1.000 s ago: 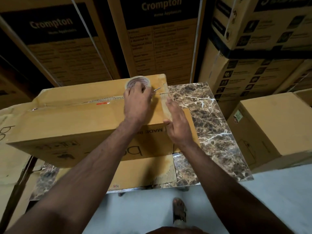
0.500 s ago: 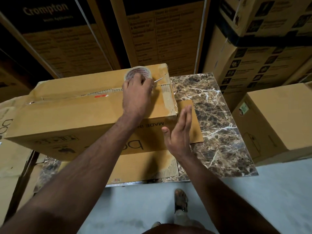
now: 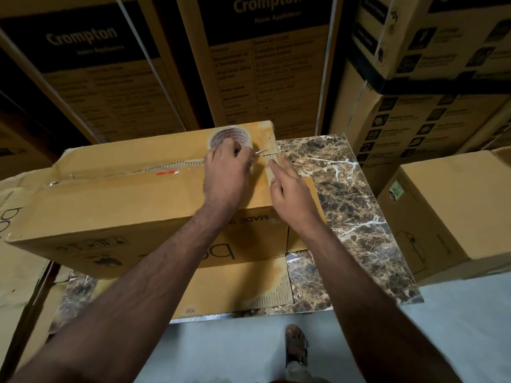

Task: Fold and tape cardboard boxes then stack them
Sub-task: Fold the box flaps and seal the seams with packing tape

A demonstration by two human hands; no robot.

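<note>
Head view: a long box [image 3: 116, 205] lies on its side across the marble tabletop [image 3: 343, 194], its top seam running left to right and partly gaping at the left. The left hand [image 3: 225, 172] grips a tape roll [image 3: 229, 138] at the far right end of the box top, fingers curled over it, with a thin metal blade sticking out to the right of the knuckles. The right hand [image 3: 290, 194] is just beside it at the box's right edge, fingers fairly straight, fingertips pressing a strip of tape [image 3: 272, 167] down over the corner. Flat cardboard [image 3: 235, 288] lies under the box near the tabletop's near edge. Printed cartons [image 3: 265, 59] are stacked behind, and a plain carton [image 3: 453, 205] stands on the right.
</note>
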